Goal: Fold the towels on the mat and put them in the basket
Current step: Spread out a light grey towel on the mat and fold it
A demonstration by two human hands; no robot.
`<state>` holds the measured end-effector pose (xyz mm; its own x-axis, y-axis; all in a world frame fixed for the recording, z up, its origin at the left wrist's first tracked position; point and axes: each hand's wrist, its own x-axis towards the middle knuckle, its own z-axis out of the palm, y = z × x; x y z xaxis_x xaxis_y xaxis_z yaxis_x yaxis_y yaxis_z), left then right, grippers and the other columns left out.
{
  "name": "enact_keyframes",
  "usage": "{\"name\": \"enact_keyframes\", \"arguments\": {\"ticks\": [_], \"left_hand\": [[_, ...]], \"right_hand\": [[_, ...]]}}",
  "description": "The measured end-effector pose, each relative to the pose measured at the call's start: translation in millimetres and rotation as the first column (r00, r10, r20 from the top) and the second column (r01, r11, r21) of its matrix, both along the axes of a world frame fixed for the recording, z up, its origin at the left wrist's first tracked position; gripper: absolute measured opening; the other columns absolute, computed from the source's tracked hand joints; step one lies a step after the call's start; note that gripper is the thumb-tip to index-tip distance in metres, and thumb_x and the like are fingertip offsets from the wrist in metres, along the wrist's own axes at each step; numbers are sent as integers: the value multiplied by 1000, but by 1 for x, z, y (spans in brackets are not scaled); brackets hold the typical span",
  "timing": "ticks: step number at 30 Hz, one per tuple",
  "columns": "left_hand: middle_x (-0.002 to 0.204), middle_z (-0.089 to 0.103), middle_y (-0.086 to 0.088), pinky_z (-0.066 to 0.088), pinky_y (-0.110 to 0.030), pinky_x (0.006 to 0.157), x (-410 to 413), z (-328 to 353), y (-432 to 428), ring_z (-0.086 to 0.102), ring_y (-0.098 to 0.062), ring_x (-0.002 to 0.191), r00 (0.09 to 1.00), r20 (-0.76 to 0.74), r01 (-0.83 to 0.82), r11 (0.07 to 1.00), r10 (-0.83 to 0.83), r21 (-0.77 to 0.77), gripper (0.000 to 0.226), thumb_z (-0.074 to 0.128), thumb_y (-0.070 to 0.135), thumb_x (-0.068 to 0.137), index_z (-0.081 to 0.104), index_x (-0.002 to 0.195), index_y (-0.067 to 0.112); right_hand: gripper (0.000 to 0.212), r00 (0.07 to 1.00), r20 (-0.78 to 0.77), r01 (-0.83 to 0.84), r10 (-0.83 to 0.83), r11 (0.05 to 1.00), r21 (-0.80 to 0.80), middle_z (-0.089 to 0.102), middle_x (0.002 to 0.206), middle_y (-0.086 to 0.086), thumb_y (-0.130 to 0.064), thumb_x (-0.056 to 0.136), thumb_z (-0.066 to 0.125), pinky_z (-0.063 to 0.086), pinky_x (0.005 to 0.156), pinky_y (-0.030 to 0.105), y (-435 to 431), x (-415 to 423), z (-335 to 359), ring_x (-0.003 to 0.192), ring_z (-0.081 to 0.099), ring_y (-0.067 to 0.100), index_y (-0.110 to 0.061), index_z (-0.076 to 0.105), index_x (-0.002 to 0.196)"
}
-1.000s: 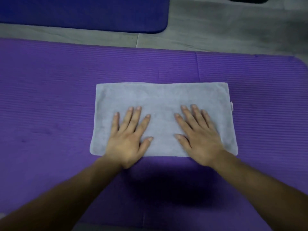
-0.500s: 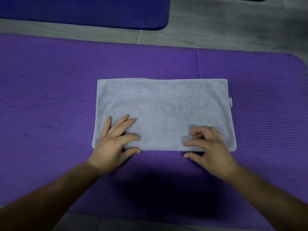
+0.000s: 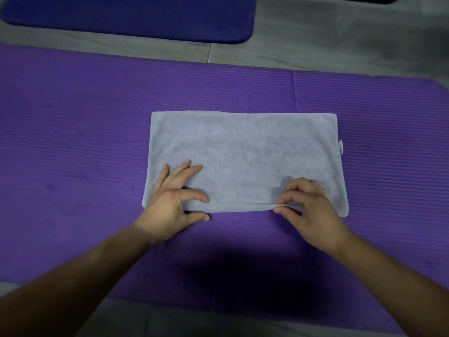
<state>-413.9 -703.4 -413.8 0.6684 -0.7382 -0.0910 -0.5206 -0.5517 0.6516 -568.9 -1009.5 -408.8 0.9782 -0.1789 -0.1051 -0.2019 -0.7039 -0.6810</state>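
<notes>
Left hand and right hand pinch-tight on near edge of towel; purple mat, grey floor, blue mat beyond.

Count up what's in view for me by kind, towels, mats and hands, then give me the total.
Towels: 1, the grey rectangular cloth towel
Mats: 2, the purple ribbed foam mat under the towel and the dark blue foam mat beyond it
Hands: 2, the left hand and the right hand, each with its grip on the towel's near edge
Total: 5

No legible text; tag seemingly blank.
</notes>
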Motion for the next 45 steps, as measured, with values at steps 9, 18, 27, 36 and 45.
{"name": "enact_keyframes", "arguments": {"ticks": [9, 18, 27, 36, 45], "left_hand": [[160, 38, 7, 6, -58, 126, 1, -2, 2, 17, -14, 156, 999, 33, 11, 1000, -11, -1, 38, 86, 48, 73, 75, 107, 35], [126, 66, 10, 34, -26, 116, 31, 32, -9, 53, -2, 127, 990, -141, -26, 999, 23, -22, 27, 68, 54, 82, 78, 92, 31], [94, 69, 5, 49, -27, 78, 149, 96, -78, 61, -15, 87, 996, -63, -36, 913, 67, 407, 20, 71, 40, 93, 73, 94, 20], [118, 64, -6, 32, -49, 105, 152, 48, -115, 55, -31, 115, 949, 241, -304, 788, 202, 535, 23, 44, 28, 101, 60, 114, 21], [156, 40, -14, 2, -55, 125, 107, 25, -120, 26, -31, 150, 881, 365, -399, 888, 302, 227, 45, 39, 32, 95, 56, 134, 17]], "right_hand": [[12, 1000, 4, -8, 8, 999, 35, 62, 80, -16, -34, 84, 76, 39, 90, 21, -4, 9, 11, 91, 57, 8, -34, 66, 77], [14, 998, -43, -49, 51, 998, 46, 61, 78, -10, -40, 85, 72, 43, 76, 18, -18, 28, 30, 84, 57, 11, -30, 70, 76], [22, 994, -80, -97, 77, 952, -289, 66, 84, -7, -46, 88, 71, 47, 78, 34, -66, 155, 67, 82, 59, 16, -24, 71, 89], [22, 983, -180, -48, -25, 920, -389, 64, 86, -9, -50, 90, 67, 39, 97, 41, -79, 204, 31, 94, 60, 19, -28, 68, 88], [35, 979, -80, 130, -186, 880, -457, 47, 101, -5, -58, 98, 47, 27, 97, 41, -66, 183, 4, 109, 45, 26, -27, 60, 96]]}}
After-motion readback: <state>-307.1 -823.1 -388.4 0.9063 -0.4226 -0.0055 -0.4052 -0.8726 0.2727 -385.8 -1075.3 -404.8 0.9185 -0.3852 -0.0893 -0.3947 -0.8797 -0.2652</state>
